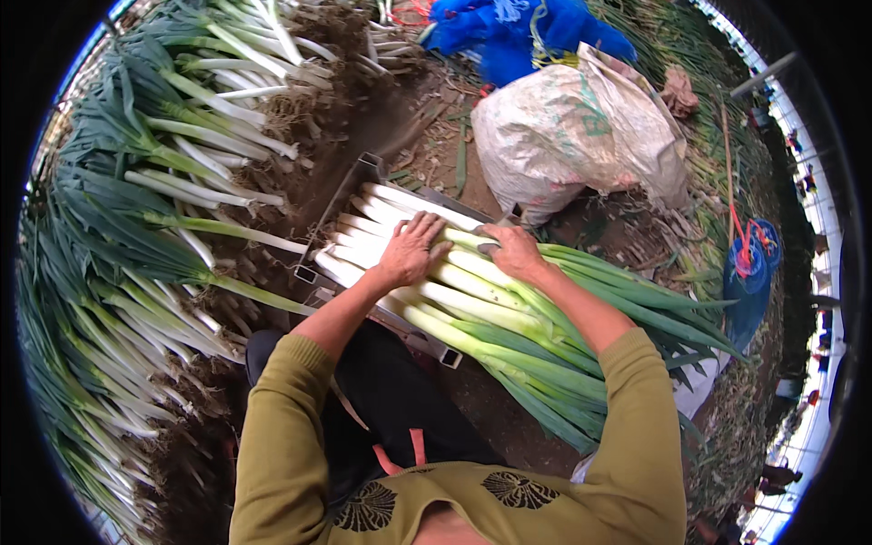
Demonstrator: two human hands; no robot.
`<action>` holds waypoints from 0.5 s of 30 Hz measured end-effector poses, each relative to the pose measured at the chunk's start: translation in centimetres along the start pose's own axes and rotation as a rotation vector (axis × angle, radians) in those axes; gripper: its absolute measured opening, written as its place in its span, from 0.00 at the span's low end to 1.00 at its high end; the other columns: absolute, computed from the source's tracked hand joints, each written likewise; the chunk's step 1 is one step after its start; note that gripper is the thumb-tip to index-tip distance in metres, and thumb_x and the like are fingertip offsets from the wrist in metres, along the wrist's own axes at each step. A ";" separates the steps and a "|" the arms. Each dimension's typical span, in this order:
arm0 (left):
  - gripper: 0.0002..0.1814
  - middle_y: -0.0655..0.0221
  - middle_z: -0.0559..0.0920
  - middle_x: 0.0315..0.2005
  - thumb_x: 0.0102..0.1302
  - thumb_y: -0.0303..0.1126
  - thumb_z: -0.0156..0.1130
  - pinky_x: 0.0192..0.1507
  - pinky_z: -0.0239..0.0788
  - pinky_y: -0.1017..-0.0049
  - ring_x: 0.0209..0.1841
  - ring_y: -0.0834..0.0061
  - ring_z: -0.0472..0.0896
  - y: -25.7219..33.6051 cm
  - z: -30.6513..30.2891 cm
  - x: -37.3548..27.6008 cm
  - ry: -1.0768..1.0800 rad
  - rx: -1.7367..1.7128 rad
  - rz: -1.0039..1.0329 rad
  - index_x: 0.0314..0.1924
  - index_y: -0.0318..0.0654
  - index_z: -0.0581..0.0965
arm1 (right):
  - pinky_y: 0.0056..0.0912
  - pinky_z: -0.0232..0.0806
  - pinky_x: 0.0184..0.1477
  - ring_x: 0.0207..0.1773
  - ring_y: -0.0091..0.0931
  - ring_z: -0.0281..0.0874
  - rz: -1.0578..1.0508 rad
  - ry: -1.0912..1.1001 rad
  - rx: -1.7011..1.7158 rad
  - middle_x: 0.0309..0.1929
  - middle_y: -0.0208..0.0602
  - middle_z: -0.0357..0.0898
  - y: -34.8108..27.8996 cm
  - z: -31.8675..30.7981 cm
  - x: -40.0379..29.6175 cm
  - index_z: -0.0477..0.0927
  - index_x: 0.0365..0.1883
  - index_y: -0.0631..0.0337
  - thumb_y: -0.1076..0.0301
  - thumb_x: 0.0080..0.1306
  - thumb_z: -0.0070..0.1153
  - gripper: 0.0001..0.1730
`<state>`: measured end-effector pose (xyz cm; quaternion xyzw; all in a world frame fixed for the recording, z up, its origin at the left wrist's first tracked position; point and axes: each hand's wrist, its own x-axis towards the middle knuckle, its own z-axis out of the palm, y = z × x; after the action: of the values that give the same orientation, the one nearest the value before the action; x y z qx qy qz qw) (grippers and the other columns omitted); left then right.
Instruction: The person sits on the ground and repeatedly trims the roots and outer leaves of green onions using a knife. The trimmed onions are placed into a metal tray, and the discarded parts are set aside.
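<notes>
Cleaned leeks (477, 306) lie side by side in a metal frame (449, 357), white ends to the upper left and green leaves out to the right. My left hand (412, 251) rests with its palm and spread fingers on the white stalks. Farther right, my right hand (512, 251) is curled over a leek at the frame's far side, near where white turns green; dark tips show on its thumb and a finger. Whether other stalks are in that grip is hidden. Two leeks from the pile reach the frame's left end.
Untrimmed leeks (225, 150) with soil on their roots are heaped along the left. Beyond the frame stands a white woven sack (572, 129), with blue netting (504, 34) behind it. A blue bag (749, 300) with pink ties and leaf scraps lie at right.
</notes>
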<state>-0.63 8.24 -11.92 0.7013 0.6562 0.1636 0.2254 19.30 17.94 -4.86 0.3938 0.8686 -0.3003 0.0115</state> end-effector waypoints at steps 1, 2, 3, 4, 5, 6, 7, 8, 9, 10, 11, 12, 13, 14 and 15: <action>0.34 0.63 0.59 0.68 0.71 0.58 0.36 0.70 0.39 0.55 0.72 0.62 0.51 -0.2 -0.2 0.0 -0.015 -0.005 0.002 0.68 0.42 0.60 | 0.45 0.67 0.53 0.48 0.47 0.77 -0.030 -0.036 0.004 0.44 0.54 0.79 0.3 -0.7 -0.5 0.76 0.54 0.53 0.62 0.59 0.56 0.22; 0.35 0.64 0.57 0.69 0.71 0.58 0.35 0.70 0.37 0.54 0.73 0.62 0.49 0.1 -0.2 0.1 -0.038 -0.004 -0.003 0.68 0.44 0.59 | 0.43 0.66 0.56 0.52 0.46 0.75 -0.124 -0.113 -0.029 0.49 0.54 0.77 2.7 -1.1 -0.9 0.74 0.56 0.57 0.60 0.61 0.54 0.24; 0.35 0.66 0.56 0.70 0.71 0.59 0.33 0.71 0.35 0.54 0.73 0.63 0.47 0.0 -0.3 -0.3 -0.059 0.004 -0.031 0.69 0.45 0.58 | 0.42 0.66 0.56 0.53 0.46 0.74 -0.120 -0.101 -0.060 0.49 0.53 0.77 3.2 -2.3 -2.1 0.74 0.55 0.58 0.59 0.62 0.54 0.24; 0.35 0.68 0.54 0.71 0.71 0.60 0.31 0.72 0.32 0.53 0.74 0.64 0.46 -0.1 -0.4 -0.5 -0.097 -0.006 -0.053 0.70 0.48 0.56 | 0.42 0.65 0.57 0.53 0.45 0.73 -0.118 -0.096 -0.092 0.49 0.53 0.77 3.2 -3.8 -3.8 0.74 0.55 0.59 0.59 0.62 0.54 0.24; 0.36 0.67 0.54 0.71 0.71 0.61 0.31 0.71 0.32 0.53 0.74 0.64 0.46 -0.3 -0.5 -0.6 -0.102 0.021 -0.055 0.70 0.47 0.56 | 0.41 0.65 0.58 0.54 0.45 0.73 -0.117 -0.093 -0.123 0.49 0.52 0.77 3.5 -4.7 -5.3 0.74 0.54 0.60 0.58 0.62 0.54 0.24; 0.37 0.67 0.54 0.71 0.70 0.61 0.31 0.71 0.32 0.54 0.74 0.64 0.46 -0.6 -0.5 -0.7 -0.088 0.039 -0.039 0.70 0.46 0.56 | 0.41 0.65 0.56 0.53 0.44 0.73 -0.155 -0.022 -0.164 0.48 0.49 0.77 3.9 -4.7 -6.5 0.76 0.52 0.58 0.57 0.63 0.53 0.22; 0.37 0.66 0.54 0.71 0.70 0.62 0.31 0.71 0.32 0.54 0.74 0.64 0.46 -0.7 -0.3 -0.8 -0.072 0.056 -0.026 0.70 0.46 0.56 | 0.42 0.65 0.55 0.52 0.43 0.73 -0.120 0.021 -0.162 0.48 0.48 0.77 3.9 -4.2 -7.3 0.76 0.51 0.58 0.55 0.62 0.54 0.22; 0.37 0.65 0.54 0.71 0.70 0.62 0.30 0.71 0.33 0.53 0.73 0.64 0.47 -0.9 -0.2 -0.8 -0.062 0.059 -0.022 0.70 0.45 0.56 | 0.43 0.65 0.54 0.51 0.43 0.74 -0.088 0.061 -0.160 0.48 0.48 0.77 3.8 -3.7 -7.8 0.77 0.51 0.57 0.54 0.62 0.54 0.22; 0.37 0.64 0.56 0.70 0.70 0.61 0.31 0.70 0.34 0.53 0.73 0.64 0.49 -0.7 0.0 -0.6 -0.036 0.060 -0.003 0.70 0.45 0.56 | 0.44 0.65 0.53 0.50 0.42 0.74 -0.050 0.101 -0.160 0.47 0.47 0.77 3.4 -3.5 -8.4 0.78 0.50 0.57 0.53 0.62 0.54 0.22; 0.36 0.63 0.56 0.69 0.70 0.61 0.31 0.70 0.35 0.53 0.73 0.64 0.49 -0.5 0.0 -0.5 -0.039 0.065 0.006 0.70 0.45 0.57 | 0.44 0.65 0.51 0.49 0.41 0.74 -0.034 0.189 -0.213 0.46 0.44 0.77 3.6 -2.4 -8.2 0.79 0.48 0.56 0.51 0.62 0.54 0.22; 0.36 0.63 0.57 0.69 0.71 0.60 0.32 0.70 0.35 0.53 0.72 0.64 0.50 -0.3 0.0 0.0 -0.042 0.069 0.013 0.69 0.45 0.57 | 0.44 0.63 0.52 0.50 0.40 0.72 0.030 0.160 -0.260 0.46 0.42 0.76 4.1 -2.1 -7.6 0.80 0.48 0.55 0.51 0.62 0.52 0.23; 0.35 0.62 0.57 0.69 0.70 0.60 0.33 0.70 0.35 0.53 0.72 0.64 0.50 0.1 0.1 0.2 -0.035 0.075 0.022 0.69 0.46 0.59 | 0.44 0.62 0.52 0.51 0.40 0.71 0.028 0.126 -0.252 0.46 0.42 0.75 4.5 -2.5 -7.3 0.80 0.48 0.55 0.51 0.63 0.52 0.22; 0.36 0.62 0.57 0.69 0.70 0.61 0.32 0.70 0.35 0.53 0.72 0.64 0.50 -0.1 0.3 0.3 -0.022 0.085 0.030 0.69 0.46 0.59 | 0.43 0.62 0.52 0.52 0.40 0.70 0.011 0.095 -0.247 0.47 0.42 0.74 4.6 -2.8 -6.9 0.80 0.47 0.55 0.51 0.63 0.52 0.22; 0.36 0.62 0.58 0.69 0.70 0.61 0.32 0.70 0.35 0.53 0.72 0.64 0.50 -0.3 0.5 -0.2 -0.008 0.091 0.030 0.69 0.47 0.59 | 0.44 0.60 0.53 0.52 0.41 0.69 0.047 0.058 -0.277 0.47 0.44 0.73 4.2 -2.4 -7.1 0.79 0.49 0.56 0.50 0.63 0.52 0.23; 0.36 0.62 0.58 0.69 0.70 0.61 0.32 0.70 0.35 0.53 0.72 0.64 0.50 -0.5 0.7 -0.1 0.024 0.096 0.040 0.69 0.48 0.58 | 0.45 0.59 0.54 0.51 0.42 0.68 0.081 0.033 -0.323 0.47 0.46 0.73 3.7 -2.7 -7.0 0.77 0.51 0.56 0.50 0.63 0.52 0.24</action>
<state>-0.70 8.05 -12.74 0.7224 0.6516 0.1447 0.1804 27.28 16.48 -2.77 0.4263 0.8891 -0.1498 0.0724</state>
